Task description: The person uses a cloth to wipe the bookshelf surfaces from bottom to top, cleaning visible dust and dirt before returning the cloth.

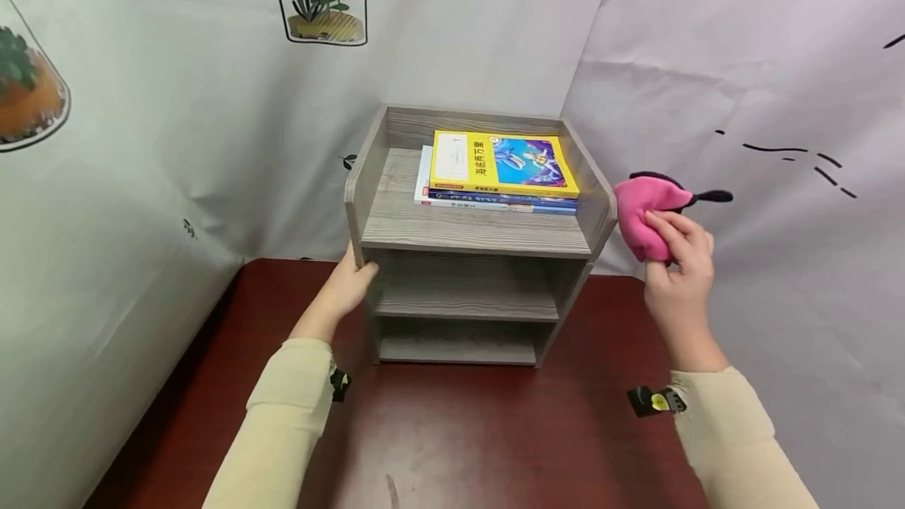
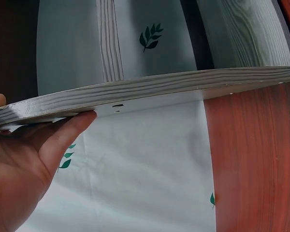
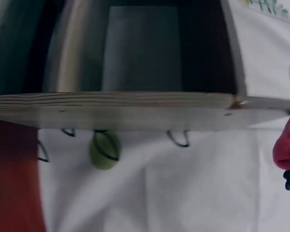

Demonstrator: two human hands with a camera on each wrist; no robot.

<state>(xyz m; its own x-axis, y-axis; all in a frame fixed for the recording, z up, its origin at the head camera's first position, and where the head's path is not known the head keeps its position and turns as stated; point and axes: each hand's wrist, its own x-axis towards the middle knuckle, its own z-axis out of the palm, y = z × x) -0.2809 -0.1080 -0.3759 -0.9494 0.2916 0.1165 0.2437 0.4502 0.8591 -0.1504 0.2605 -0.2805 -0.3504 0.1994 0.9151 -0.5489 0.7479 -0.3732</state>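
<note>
A grey wood-grain shelf unit stands upright on the dark red table. My left hand grips its left side panel, the thumb on the inner face and the fingers along the outer face. My right hand pinches a bunched pink cloth with black edging and a black loop, beside the top of the right side panel. In the right wrist view the cloth shows only at the right edge, and most of that hand is out of frame.
On the top shelf lies a stack of books, a yellow-covered one uppermost. Two lower compartments open toward me. White fabric walls with printed plants enclose the red table behind and on both sides.
</note>
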